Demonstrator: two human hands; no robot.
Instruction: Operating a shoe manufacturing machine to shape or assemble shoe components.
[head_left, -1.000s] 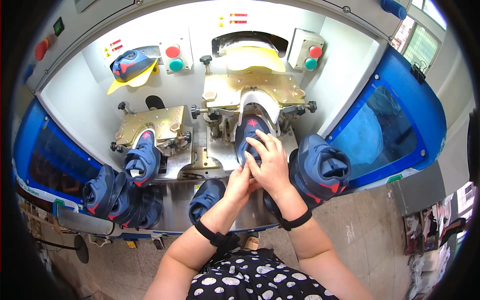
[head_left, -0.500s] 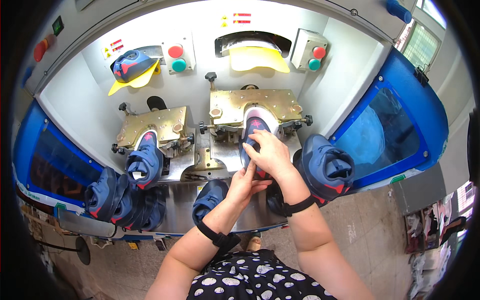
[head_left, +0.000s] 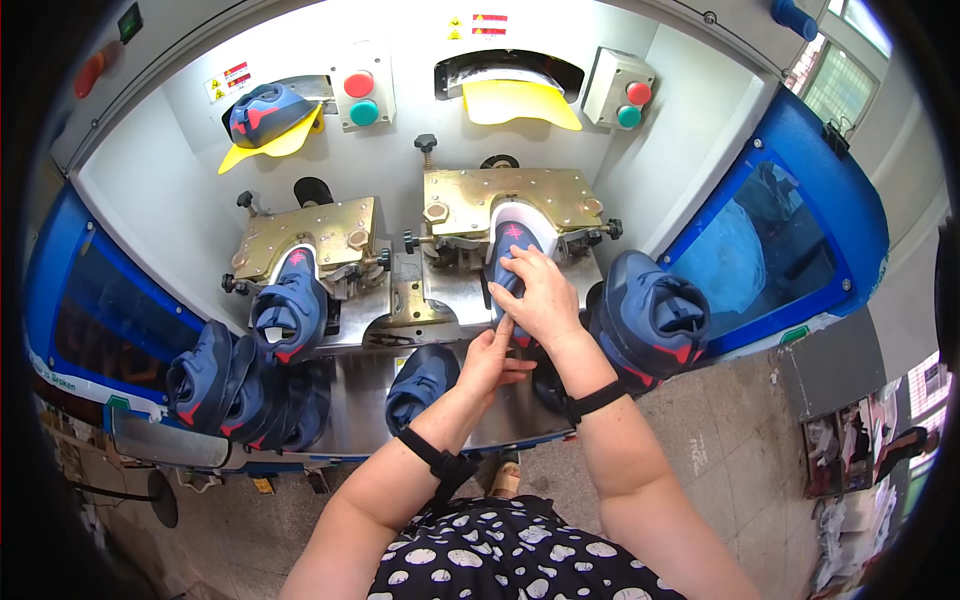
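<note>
A dark blue shoe upper (head_left: 508,240) with a red mark lies toe-first in the white-lined slot of the right brass clamp (head_left: 470,190). Over its top curls my right hand (head_left: 541,297), fingers closed on its middle. My left hand (head_left: 490,362) grips the near end, thumb up against it; the hands cover most of that part. In the left brass clamp (head_left: 310,222) sits a similar blue shoe (head_left: 290,305), untouched by me. Another blue shoe (head_left: 420,385) rests on the metal ledge just left of my left wrist.
Several blue shoes (head_left: 240,390) crowd the ledge at left, and more (head_left: 655,320) stand right of my right forearm. Behind, a shoe upper (head_left: 268,115) covers a yellow-flapped mould; another yellow flap (head_left: 520,104) hangs bare. Button boxes (head_left: 618,90) and blue-framed side windows (head_left: 770,250) flank the bay.
The view has shifted slightly. Both hands keep their hold on the shoe upper in the right clamp, with only small shifts of the fingers.
</note>
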